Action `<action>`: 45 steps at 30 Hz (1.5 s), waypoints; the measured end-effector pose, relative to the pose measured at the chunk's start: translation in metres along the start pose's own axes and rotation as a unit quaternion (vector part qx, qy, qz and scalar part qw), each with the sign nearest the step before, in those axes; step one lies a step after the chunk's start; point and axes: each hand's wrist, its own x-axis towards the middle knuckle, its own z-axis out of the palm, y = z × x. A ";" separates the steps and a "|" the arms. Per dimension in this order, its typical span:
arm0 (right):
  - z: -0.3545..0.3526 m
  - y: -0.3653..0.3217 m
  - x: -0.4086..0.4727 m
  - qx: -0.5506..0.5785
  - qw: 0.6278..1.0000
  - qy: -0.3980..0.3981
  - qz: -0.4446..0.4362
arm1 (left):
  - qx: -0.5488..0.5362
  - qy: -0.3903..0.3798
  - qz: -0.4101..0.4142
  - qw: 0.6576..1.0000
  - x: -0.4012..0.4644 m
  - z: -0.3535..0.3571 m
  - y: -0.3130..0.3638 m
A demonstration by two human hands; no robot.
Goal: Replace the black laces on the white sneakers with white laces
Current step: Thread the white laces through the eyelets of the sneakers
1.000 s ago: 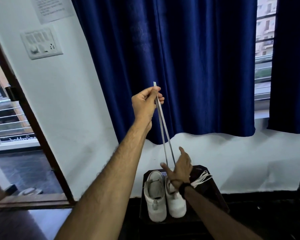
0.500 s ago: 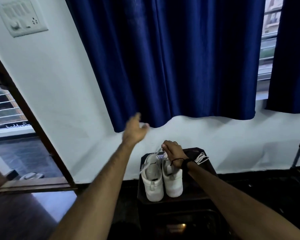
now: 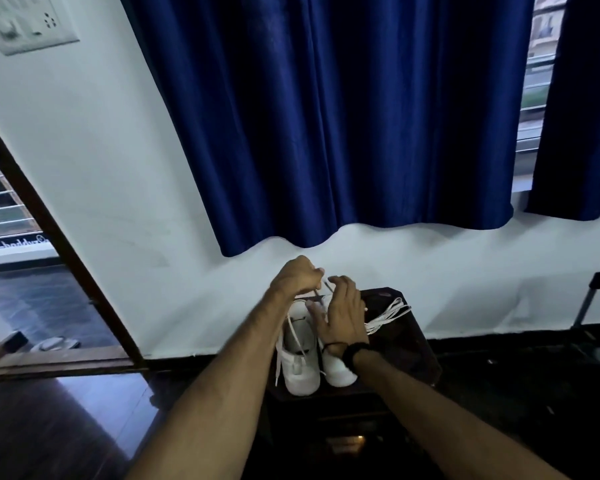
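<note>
Two white sneakers stand side by side on a small dark table (image 3: 420, 344), the left sneaker (image 3: 300, 362) and the right sneaker (image 3: 338, 372). A white lace (image 3: 291, 336) trails loosely down over the left sneaker. My left hand (image 3: 295, 277) is curled just above the shoes and pinches the upper strands of this lace. My right hand (image 3: 342, 315) lies over the top of the right sneaker with its thumb spread and fingertips bent down beside a lace strand. It hides that shoe's eyelets. A spare bundle of white laces (image 3: 390, 313) lies on the table to the right.
A blue curtain (image 3: 326, 116) hangs on the white wall just behind the table. An open doorway with a wooden frame (image 3: 66, 251) is at the left. A dark stand (image 3: 593, 296) is at the far right. The floor around is dark.
My left hand has come down from high in front of the curtain to just above the shoes, and the lace has gone slack. My right hand has spread over the right sneaker.
</note>
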 end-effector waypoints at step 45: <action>-0.024 0.041 0.015 0.181 0.910 0.002 0.374 | -0.183 -0.191 0.084 0.961 -0.055 -0.094 0.006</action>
